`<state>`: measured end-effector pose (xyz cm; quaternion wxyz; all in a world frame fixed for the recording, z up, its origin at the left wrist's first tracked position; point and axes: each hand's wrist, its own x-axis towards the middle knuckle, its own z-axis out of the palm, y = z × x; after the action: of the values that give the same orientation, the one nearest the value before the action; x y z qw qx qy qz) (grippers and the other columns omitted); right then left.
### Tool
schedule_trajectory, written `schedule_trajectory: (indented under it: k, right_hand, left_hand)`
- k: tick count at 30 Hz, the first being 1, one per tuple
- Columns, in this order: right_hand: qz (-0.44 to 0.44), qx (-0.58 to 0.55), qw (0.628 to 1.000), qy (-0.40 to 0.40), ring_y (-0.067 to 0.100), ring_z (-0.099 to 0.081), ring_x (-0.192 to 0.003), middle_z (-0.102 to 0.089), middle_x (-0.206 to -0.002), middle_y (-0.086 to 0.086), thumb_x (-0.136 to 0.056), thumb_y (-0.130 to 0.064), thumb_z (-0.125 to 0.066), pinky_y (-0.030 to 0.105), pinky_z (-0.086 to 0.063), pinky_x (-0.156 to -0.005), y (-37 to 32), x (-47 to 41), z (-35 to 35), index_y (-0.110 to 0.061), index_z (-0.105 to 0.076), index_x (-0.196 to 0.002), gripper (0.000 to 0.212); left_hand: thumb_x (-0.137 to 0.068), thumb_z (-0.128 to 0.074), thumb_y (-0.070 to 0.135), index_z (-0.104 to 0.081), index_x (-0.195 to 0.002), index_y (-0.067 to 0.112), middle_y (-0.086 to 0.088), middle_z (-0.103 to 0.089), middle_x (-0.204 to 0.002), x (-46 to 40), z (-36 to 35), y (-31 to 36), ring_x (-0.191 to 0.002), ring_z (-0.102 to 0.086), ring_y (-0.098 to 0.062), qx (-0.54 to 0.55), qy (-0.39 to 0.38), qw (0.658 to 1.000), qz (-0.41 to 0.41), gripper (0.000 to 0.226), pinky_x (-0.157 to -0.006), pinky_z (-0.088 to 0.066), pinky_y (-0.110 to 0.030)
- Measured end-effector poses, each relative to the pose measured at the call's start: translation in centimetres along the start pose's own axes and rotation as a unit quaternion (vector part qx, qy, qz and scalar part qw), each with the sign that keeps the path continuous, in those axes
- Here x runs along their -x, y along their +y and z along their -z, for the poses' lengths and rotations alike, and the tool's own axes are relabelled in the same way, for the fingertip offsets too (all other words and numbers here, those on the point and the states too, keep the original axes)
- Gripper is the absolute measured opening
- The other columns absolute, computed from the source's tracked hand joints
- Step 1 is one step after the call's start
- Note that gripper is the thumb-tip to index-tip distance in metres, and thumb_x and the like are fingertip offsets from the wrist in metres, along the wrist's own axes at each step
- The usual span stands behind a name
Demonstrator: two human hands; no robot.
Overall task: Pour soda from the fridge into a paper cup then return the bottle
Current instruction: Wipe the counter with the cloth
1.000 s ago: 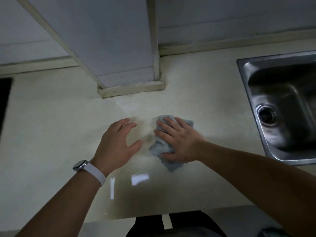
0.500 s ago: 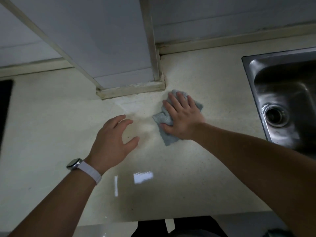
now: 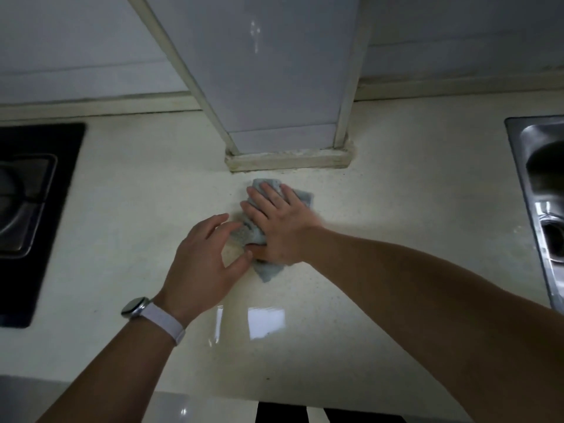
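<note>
My right hand (image 3: pixel 276 221) lies flat, fingers spread, pressing a grey-blue cloth (image 3: pixel 268 271) onto the cream countertop (image 3: pixel 137 209), just in front of a white column base. My left hand (image 3: pixel 203 261), with a white-strapped watch on the wrist, hovers open right beside it, fingertips close to the cloth's left edge. No soda bottle, paper cup or fridge is in view.
A white wall column (image 3: pixel 287 87) juts onto the counter behind the hands. A black gas hob (image 3: pixel 27 209) is set into the counter at the left. A steel sink (image 3: pixel 540 190) sits at the right edge. The counter's front edge (image 3: pixel 213 395) runs below my forearms.
My right hand has slid the cloth left, close to my left hand and nearer the column. The view has swung left, so the hob now shows and less of the sink.
</note>
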<state>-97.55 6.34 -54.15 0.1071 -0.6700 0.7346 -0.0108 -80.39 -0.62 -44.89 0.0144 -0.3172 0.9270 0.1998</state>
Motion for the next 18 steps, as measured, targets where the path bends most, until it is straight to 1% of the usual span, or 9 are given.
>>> schedule_trajectory:
  k: [4,7,8,10,12,13,15,16,18]
  right_hand:
    - [0.001,-0.009,0.999,-0.034,0.028,0.011,-0.146,0.005,-0.162,0.007,-0.079,-0.084,-0.007,0.049,0.012,-0.114,0.1,0.2,1.2,-0.026,-0.006,-0.153,0.094]
    - [0.025,-0.053,0.997,-0.047,0.026,-0.001,-0.146,-0.007,-0.161,0.005,-0.081,-0.081,-0.016,0.048,0.001,-0.115,0.9,0.7,2.9,-0.024,-0.015,-0.151,0.090]
    - [0.026,-0.070,0.996,-0.045,0.025,-0.010,-0.145,-0.016,-0.159,0.005,-0.084,-0.076,-0.019,0.048,-0.005,-0.115,1.4,0.7,3.7,-0.023,-0.024,-0.149,0.083]
    - [0.012,-0.084,0.996,-0.020,0.025,-0.027,-0.139,-0.031,-0.153,0.004,-0.092,-0.056,-0.029,0.045,-0.019,-0.113,2.4,0.7,5.0,-0.020,-0.036,-0.144,0.064]
    - [0.009,-0.074,0.997,-0.004,0.025,-0.033,-0.135,-0.032,-0.152,0.003,-0.093,-0.030,-0.042,0.041,-0.027,-0.111,3.4,0.4,5.7,-0.018,-0.034,-0.146,0.055]
    - [0.018,-0.062,0.998,-0.017,0.026,-0.029,-0.137,-0.027,-0.155,0.003,-0.091,-0.019,-0.047,0.040,-0.027,-0.111,3.7,0.1,6.0,-0.020,-0.029,-0.148,0.060]
    - [0.039,-0.037,0.996,-0.068,0.027,-0.015,-0.144,-0.012,-0.160,0.000,-0.088,-0.008,-0.050,0.042,-0.021,-0.114,3.9,-0.5,6.4,-0.024,-0.018,-0.152,0.073]
    - [0.046,-0.029,0.994,-0.091,0.027,-0.008,-0.146,-0.006,-0.162,-0.001,-0.088,-0.006,-0.050,0.043,-0.017,-0.115,3.9,-0.9,6.6,-0.026,-0.015,-0.153,0.076]
    - [0.050,-0.009,0.992,-0.116,0.028,-0.002,-0.147,0.001,-0.162,-0.001,-0.088,-0.007,-0.048,0.044,-0.014,-0.116,3.7,-1.4,6.8,-0.026,-0.018,-0.152,0.073]
  left_hand:
    - [-0.082,-0.074,0.035,-0.060,-0.129,0.014,-0.008,-0.054,-0.137,0.6,0.5,-0.4,-0.126,-0.048,-0.027,0.000,-0.007,1.000,0.010,0.052,-0.103,-0.040,-0.040]
    - [-0.084,-0.072,0.036,-0.059,-0.130,0.012,-0.008,-0.055,-0.137,0.5,0.6,-0.4,-0.126,-0.049,-0.027,-0.001,-0.015,1.000,0.012,0.054,-0.103,-0.040,-0.039]
    - [-0.084,-0.072,0.035,-0.058,-0.131,0.011,-0.008,-0.055,-0.137,0.4,0.5,-0.5,-0.126,-0.050,-0.027,-0.001,-0.020,1.000,0.012,0.054,-0.103,-0.040,-0.039]
    - [-0.086,-0.071,0.031,-0.058,-0.131,0.008,-0.010,-0.057,-0.134,0.2,0.2,-0.8,-0.123,-0.053,-0.029,-0.014,-0.026,1.000,-0.003,0.052,-0.101,-0.042,-0.038]
    - [-0.088,-0.068,0.025,-0.058,-0.129,0.007,-0.011,-0.060,-0.130,-0.2,-0.4,-1.0,-0.116,-0.058,-0.031,-0.026,-0.034,0.999,-0.024,0.046,-0.096,-0.046,-0.038]
    - [-0.089,-0.065,0.024,-0.059,-0.128,0.008,-0.010,-0.061,-0.128,-0.4,-0.6,-1.1,-0.112,-0.059,-0.031,-0.023,-0.038,0.999,-0.026,0.042,-0.093,-0.049,-0.038]
    - [-0.094,-0.058,0.025,-0.059,-0.125,0.012,-0.008,-0.063,-0.121,-1.1,-1.1,-1.1,-0.105,-0.061,-0.030,-0.005,-0.039,0.999,-0.017,0.034,-0.086,-0.052,-0.039]
    - [-0.096,-0.054,0.027,-0.059,-0.122,0.013,-0.007,-0.063,-0.117,-1.6,-1.4,-1.0,-0.102,-0.061,-0.030,0.006,-0.036,0.999,-0.005,0.031,-0.082,-0.052,-0.040]
    - [-0.097,-0.050,0.035,-0.060,-0.117,0.015,-0.008,-0.064,-0.109,-2.4,-1.9,-0.7,-0.097,-0.060,-0.031,0.017,-0.027,0.999,0.023,0.029,-0.077,-0.050,-0.040]
